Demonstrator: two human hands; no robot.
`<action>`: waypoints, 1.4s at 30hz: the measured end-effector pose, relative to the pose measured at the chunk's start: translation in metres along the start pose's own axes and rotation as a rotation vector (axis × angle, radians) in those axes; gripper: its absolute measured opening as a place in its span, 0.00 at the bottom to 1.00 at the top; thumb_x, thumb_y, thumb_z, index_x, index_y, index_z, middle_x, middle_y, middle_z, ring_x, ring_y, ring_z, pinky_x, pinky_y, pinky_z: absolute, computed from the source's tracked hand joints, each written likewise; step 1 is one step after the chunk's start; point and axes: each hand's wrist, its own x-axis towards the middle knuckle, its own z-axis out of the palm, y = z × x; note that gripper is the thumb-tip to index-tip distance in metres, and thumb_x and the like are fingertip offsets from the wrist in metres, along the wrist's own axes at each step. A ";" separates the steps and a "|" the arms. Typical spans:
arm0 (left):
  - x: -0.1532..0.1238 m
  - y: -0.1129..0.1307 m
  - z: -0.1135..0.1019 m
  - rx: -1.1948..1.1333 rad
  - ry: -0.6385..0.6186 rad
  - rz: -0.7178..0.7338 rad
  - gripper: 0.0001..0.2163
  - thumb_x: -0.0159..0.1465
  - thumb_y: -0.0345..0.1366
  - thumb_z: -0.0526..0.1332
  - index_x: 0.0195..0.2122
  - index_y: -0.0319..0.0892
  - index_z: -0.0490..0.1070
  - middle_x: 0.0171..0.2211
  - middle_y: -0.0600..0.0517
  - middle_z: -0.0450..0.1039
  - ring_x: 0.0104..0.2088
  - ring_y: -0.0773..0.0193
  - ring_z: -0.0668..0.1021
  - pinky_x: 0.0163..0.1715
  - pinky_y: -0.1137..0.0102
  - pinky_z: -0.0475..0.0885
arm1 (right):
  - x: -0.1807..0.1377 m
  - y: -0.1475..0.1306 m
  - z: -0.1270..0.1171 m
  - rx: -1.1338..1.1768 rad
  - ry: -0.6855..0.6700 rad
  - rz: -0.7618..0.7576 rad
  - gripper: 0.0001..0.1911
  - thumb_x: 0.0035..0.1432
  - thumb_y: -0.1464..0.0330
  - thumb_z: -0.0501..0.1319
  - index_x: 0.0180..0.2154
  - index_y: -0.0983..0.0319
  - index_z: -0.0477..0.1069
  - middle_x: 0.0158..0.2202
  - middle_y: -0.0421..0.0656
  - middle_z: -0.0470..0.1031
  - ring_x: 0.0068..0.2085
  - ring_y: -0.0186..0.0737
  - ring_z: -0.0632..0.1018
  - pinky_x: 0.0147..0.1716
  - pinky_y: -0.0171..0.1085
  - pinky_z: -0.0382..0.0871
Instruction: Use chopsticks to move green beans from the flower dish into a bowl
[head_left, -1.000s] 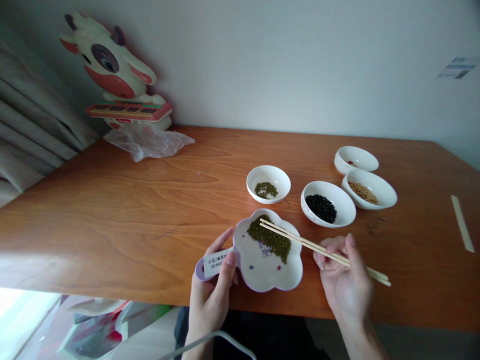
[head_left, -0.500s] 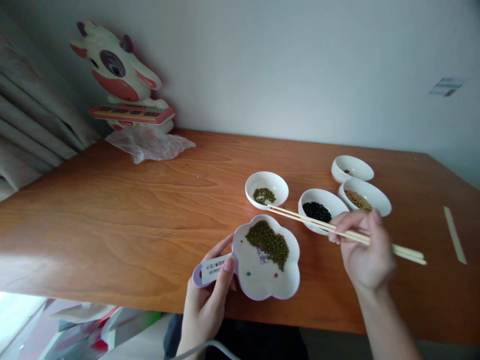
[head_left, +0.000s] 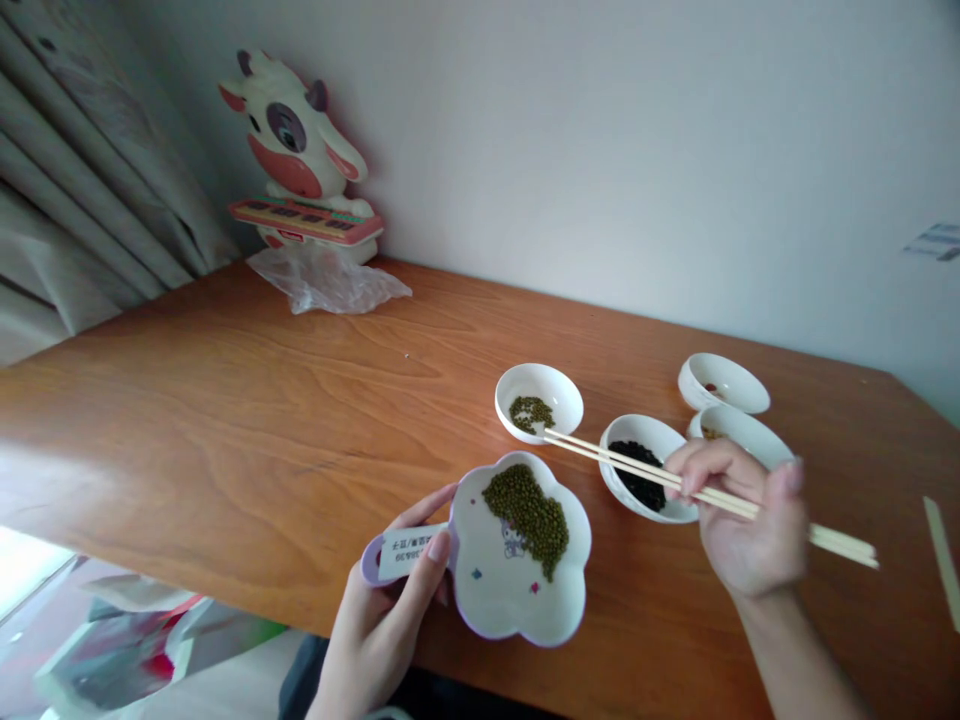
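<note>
My left hand (head_left: 397, 600) grips the lilac handle of a flower-shaped dish (head_left: 487, 600), thumb on top beside a white label. Green mung beans (head_left: 531, 515) lie heaped in the upper part of this dish. My right hand (head_left: 750, 510) is closed around a pair of wooden chopsticks (head_left: 637, 466), whose tips reach the near rim of a small white bowl (head_left: 566, 400) with more mung beans (head_left: 531, 412) in it. Whether the tips pinch a bean is too small to tell. Below the chopsticks stands a bowl of black beans (head_left: 641, 490).
Behind my right hand are a white bowl (head_left: 765, 438) of tan beans, partly covered by the hand, and another white bowl (head_left: 739, 385) with a few brown pieces. A cow toy keyboard (head_left: 307, 215) and a plastic bag (head_left: 330, 285) sit at the back left. A pale strip (head_left: 942, 560) lies far right.
The camera view has tilted and shifted, so the table things appear lower on the right. Both hands keep their holds, and the chopstick tips stay near the mung bean bowl's rim.
</note>
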 end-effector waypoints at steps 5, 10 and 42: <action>-0.001 0.002 0.001 -0.020 0.014 -0.015 0.26 0.67 0.46 0.69 0.62 0.39 0.77 0.24 0.52 0.74 0.24 0.64 0.74 0.27 0.74 0.71 | -0.006 -0.008 0.004 0.082 -0.202 0.092 0.41 0.70 0.38 0.38 0.25 0.57 0.74 0.22 0.44 0.69 0.26 0.43 0.70 0.27 0.43 0.64; -0.002 0.001 0.001 -0.031 0.004 -0.017 0.26 0.71 0.46 0.66 0.66 0.40 0.73 0.24 0.53 0.73 0.25 0.66 0.74 0.26 0.76 0.69 | -0.012 -0.007 0.020 0.005 -0.295 0.099 0.43 0.67 0.34 0.35 0.26 0.58 0.70 0.25 0.43 0.68 0.28 0.42 0.70 0.27 0.42 0.64; -0.001 0.005 0.004 -0.019 0.025 0.000 0.27 0.71 0.48 0.66 0.65 0.36 0.73 0.22 0.56 0.70 0.23 0.70 0.71 0.24 0.77 0.64 | -0.044 0.009 0.025 -0.118 -0.182 -0.495 0.28 0.76 0.59 0.48 0.28 0.58 0.78 0.22 0.42 0.75 0.22 0.40 0.74 0.26 0.42 0.66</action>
